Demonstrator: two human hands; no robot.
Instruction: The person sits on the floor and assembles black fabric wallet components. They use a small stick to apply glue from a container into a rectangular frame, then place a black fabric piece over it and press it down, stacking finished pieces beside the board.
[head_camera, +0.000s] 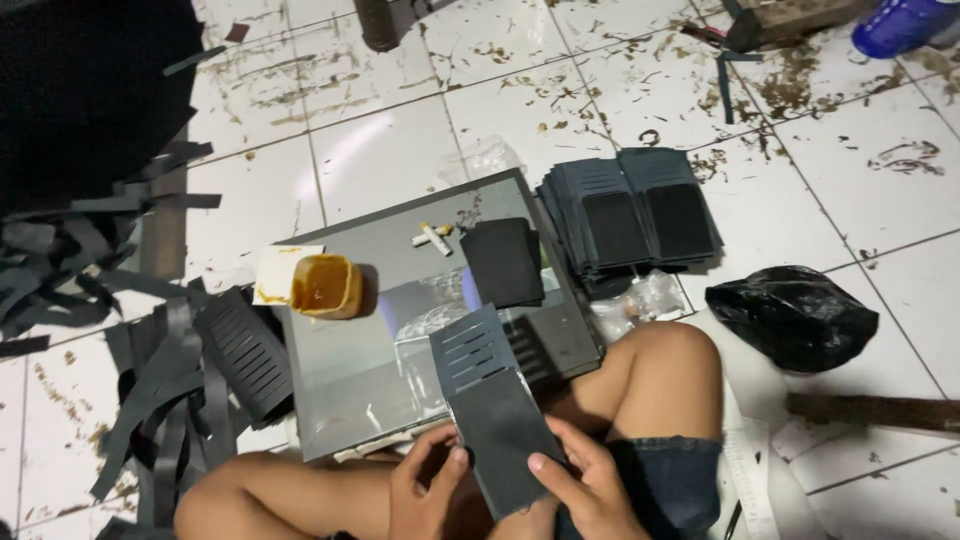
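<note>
A dark grey slotted wallet panel (490, 410) stands tilted over my lap. My left hand (425, 485) grips its lower left edge, and my right hand (585, 485) grips its lower right side with the thumb on its face. In front of me a grey glass work plate (340, 370) lies on the tiled floor. On the plate sit an open tub of yellow-brown glue (325, 287), a small white stick (433, 238) and a stack of black rectangles (503, 262).
Two piles of finished dark panels (635, 220) lie beyond the plate. More slotted pieces and offcut strips (190, 390) are at my left. A black plastic bag (795, 315) sits to the right, a blue bottle (900, 25) at top right. My bare knees flank the plate.
</note>
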